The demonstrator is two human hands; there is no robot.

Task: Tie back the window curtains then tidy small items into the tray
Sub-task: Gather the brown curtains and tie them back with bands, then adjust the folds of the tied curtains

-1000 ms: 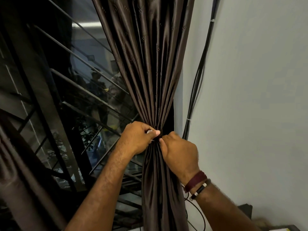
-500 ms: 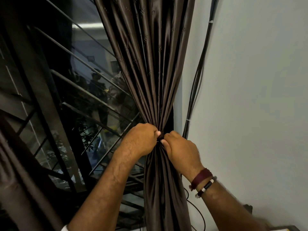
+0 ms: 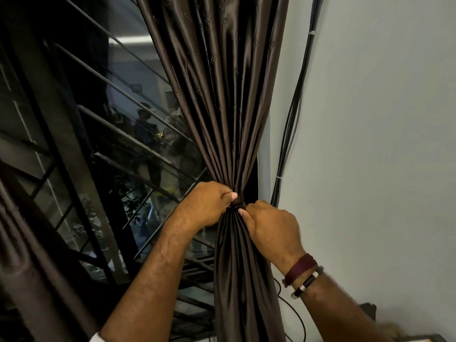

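A dark brown satin curtain (image 3: 222,99) hangs at the window's right side, gathered into a narrow waist. A dark tie-back band (image 3: 238,203) wraps that waist. My left hand (image 3: 207,206) pinches the band from the left, thumb on top. From the right, my right hand (image 3: 269,228) grips the band and the folds just below it; two bracelets sit on its wrist. Both hands touch the gathered point. No tray or small items show.
Window glass with slanted metal bars (image 3: 118,154) fills the left. A second brown curtain (image 3: 27,255) hangs at the far left edge. Black cables (image 3: 293,114) run down the grey wall (image 3: 382,144) right of the curtain. A dark furniture edge (image 3: 370,309) shows at bottom right.
Both hands stayed at the gathered waist and shifted slightly right and lower in view. The fingers worked closer together on the band; the curtain looks cinched a little tighter.
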